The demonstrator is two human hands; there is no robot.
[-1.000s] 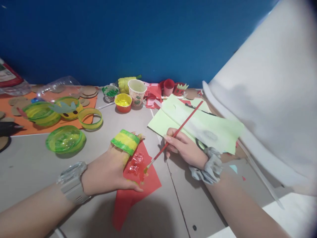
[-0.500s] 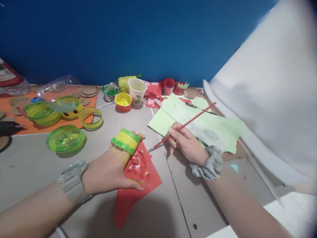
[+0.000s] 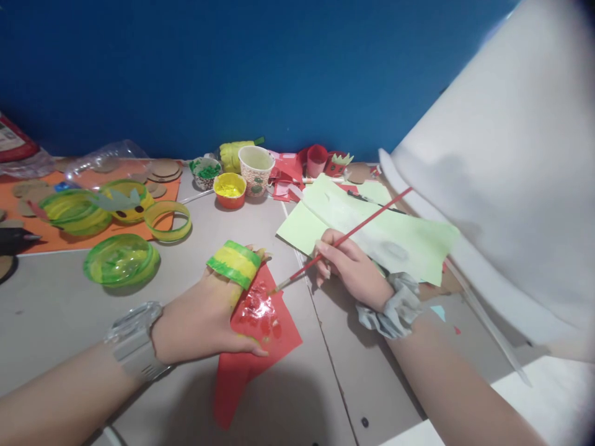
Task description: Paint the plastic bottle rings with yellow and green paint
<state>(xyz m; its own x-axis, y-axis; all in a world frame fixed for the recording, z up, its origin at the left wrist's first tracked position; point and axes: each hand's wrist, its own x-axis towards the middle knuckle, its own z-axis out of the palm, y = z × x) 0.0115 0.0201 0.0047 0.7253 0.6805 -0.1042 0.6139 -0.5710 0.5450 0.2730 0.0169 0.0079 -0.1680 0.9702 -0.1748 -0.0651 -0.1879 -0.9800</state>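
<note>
My left hand [image 3: 199, 325] carries a green-and-yellow painted plastic band [image 3: 233, 263] around its fingers. Fingertips show past the band's far edge, and the thumb is spread out over red paper [image 3: 286, 337]. Wet, shiny patches cover part of this paper, beside the hand. My right hand [image 3: 346, 263] pinches a thin red paintbrush [image 3: 367, 220] whose tip reaches the upper right edge of the wet patch. A yellow-green painted ring [image 3: 167, 221] and a green painted plastic bottle base [image 3: 121, 263] lie to the left.
A red tub of yellow paint [image 3: 229, 189], a tub of green paint [image 3: 205, 172] and a paper cup [image 3: 256, 167] stand near the blue wall. Light green paper sheets [image 3: 418, 244] lie behind my right hand. A large white curved sheet [image 3: 511, 186] rises at right.
The brush tip has moved slightly down and left onto the edge of the wet patch, where the glossy patches look rearranged. My left hand keeps its place with the band.
</note>
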